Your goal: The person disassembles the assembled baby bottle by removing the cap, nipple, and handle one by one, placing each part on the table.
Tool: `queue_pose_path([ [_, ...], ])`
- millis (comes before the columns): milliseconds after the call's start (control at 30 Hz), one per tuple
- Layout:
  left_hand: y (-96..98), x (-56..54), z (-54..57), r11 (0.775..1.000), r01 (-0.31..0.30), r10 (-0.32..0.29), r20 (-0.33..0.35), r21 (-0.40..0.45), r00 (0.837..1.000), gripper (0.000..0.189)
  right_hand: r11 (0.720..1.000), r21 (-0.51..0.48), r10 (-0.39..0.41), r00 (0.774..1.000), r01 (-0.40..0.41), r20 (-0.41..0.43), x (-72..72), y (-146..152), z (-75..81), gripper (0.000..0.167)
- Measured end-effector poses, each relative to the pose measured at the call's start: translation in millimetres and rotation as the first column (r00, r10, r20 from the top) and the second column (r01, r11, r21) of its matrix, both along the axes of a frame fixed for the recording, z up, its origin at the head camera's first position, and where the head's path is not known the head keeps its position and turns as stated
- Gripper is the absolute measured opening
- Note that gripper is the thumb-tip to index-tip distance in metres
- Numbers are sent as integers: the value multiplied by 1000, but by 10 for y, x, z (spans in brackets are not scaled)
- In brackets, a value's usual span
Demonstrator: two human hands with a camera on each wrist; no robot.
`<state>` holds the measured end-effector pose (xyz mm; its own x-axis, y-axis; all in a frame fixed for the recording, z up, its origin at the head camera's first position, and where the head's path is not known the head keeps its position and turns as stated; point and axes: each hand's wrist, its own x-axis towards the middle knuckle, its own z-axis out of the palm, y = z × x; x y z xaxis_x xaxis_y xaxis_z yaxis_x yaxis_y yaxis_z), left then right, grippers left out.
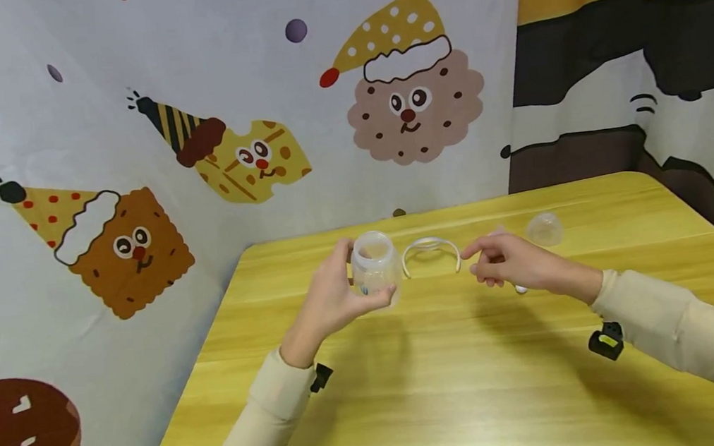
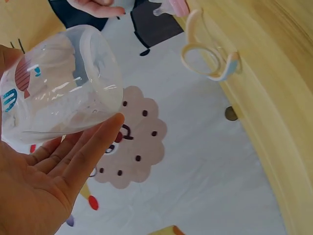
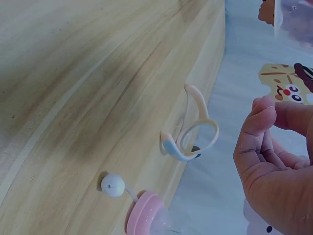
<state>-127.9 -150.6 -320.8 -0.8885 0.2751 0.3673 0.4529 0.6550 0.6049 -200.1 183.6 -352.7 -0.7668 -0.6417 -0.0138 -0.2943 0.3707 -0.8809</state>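
My left hand (image 1: 328, 293) holds a clear, wide-necked baby bottle (image 1: 377, 278) up over the table, its open mouth uncovered. The left wrist view shows a fish print on the bottle (image 2: 58, 83), with fingers spread along its side. My right hand (image 1: 513, 260) hovers over the table with fingers loosely bent and nothing seen in them. Between the hands lies a white bottle handle (image 1: 429, 245), a ring with two curved grips. Close by the right hand is a pink bottle collar with a clear teat (image 3: 145, 214); a thin straw runs from it to a white ball (image 3: 113, 185).
A clear dome cap (image 1: 544, 229) stands farther right on the wood-grain table (image 1: 441, 385). Behind the table hangs a curtain (image 1: 241, 63) printed with cartoon biscuits and cheese. Each wrist carries a small black camera mount.
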Motion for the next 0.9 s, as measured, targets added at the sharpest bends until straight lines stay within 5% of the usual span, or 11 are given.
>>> queue_pose_path([
  [267,-75,-193,-153,999,-8,8,-19,32,1000,69,1000,9,-3,1000,3,19,25,48,-31,39],
  [700,-151,-458,-202,996,-81,83,-79,27,993,73,1000,-4,-23,999,23,-31,48,-6,10,31],
  [900,-222,-614,-281,992,-123,124,-30,10,992,74,1000,-22,-23,999,22,-36,46,-20,-21,28],
])
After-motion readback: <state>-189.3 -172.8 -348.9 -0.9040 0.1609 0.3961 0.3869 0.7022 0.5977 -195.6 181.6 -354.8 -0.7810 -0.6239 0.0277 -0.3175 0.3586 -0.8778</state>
